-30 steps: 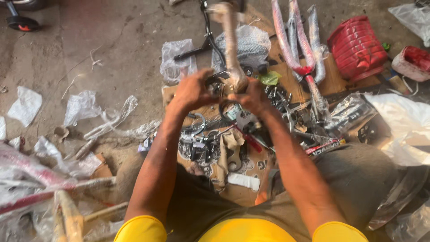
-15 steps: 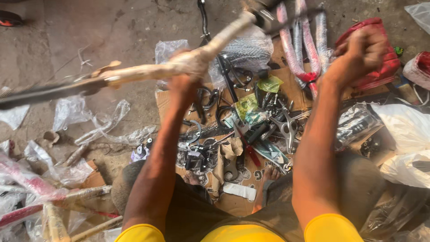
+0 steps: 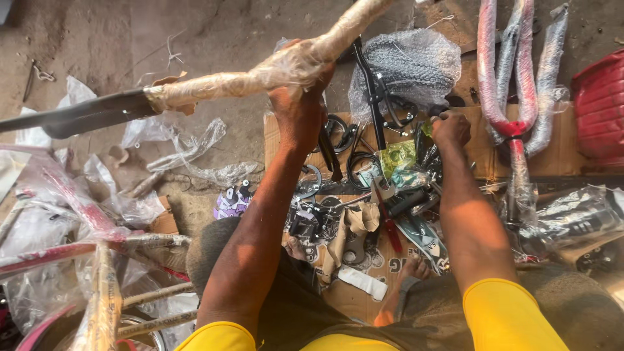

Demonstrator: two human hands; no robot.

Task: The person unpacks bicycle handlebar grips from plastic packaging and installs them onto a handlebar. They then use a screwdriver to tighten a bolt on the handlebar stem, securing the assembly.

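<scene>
The left hand (image 3: pixel 300 107) is clenched around a paper-wrapped bicycle fork (image 3: pixel 247 81), holding it above the cardboard sheet's (image 3: pixel 552 153) left edge. The right hand (image 3: pixel 450 128), fingers curled, reaches among loose parts (image 3: pixel 390 195) at the cardboard's far edge; whether it holds anything cannot be told.

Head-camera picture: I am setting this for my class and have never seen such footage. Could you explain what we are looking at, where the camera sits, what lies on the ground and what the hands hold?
There is no machine here: a person works with two bare hands, and the camera sits on their head, looking down past their yellow sleeves.

The left hand grips a long paper-and-plastic-wrapped bar and holds it up off the ground. The right hand reaches down among small parts; whether its fingers hold anything is unclear.

On the ground lies flattened cardboard strewn with black metal parts, a bubble-wrapped bundle and a red wrapped fork-shaped piece. Torn plastic wrapping lies to the left. The person's bare feet show near the cardboard.
</scene>
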